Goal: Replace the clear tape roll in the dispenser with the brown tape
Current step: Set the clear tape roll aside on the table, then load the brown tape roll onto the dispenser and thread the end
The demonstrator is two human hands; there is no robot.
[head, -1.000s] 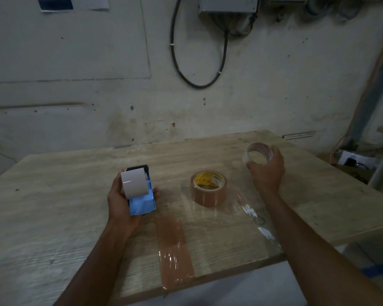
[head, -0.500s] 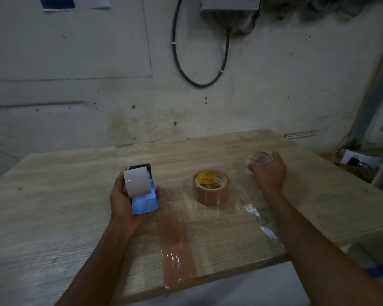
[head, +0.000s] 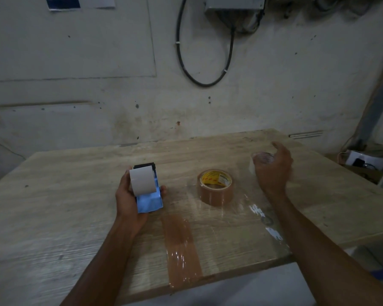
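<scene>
Brown tape roll (head: pixel 215 187) is lying flat on the wooden table (head: pixel 53 217), its yellow-printed core facing up, roughly midway between the two hands and touching neither. To its left, the tape dispenser (head: pixel 146 188) is sitting in the left hand (head: pixel 131 199), whose fingers are wrapping around its blue body from below and behind; a pale, bare drum is showing at the top of the dispenser, with a black part just behind it. To the right of the brown roll and slightly farther back, the clear tape roll (head: pixel 261 159) is resting at table level beside the right hand (head: pixel 273 171). That hand is looking loosely spread, fingers curved and the thumb lifted, and it is blurred, so whether any finger is touching the clear roll cannot be told. Nearer the person, a strip of brown tape (head: pixel 181 248) is lying stuck along the tabletop toward the front edge, and a shiny strip of clear tape (head: pixel 265 219) is running beside the right forearm. Behind the table, a black cable (head: pixel 205 82) is hanging in a loop on the stained wall.
</scene>
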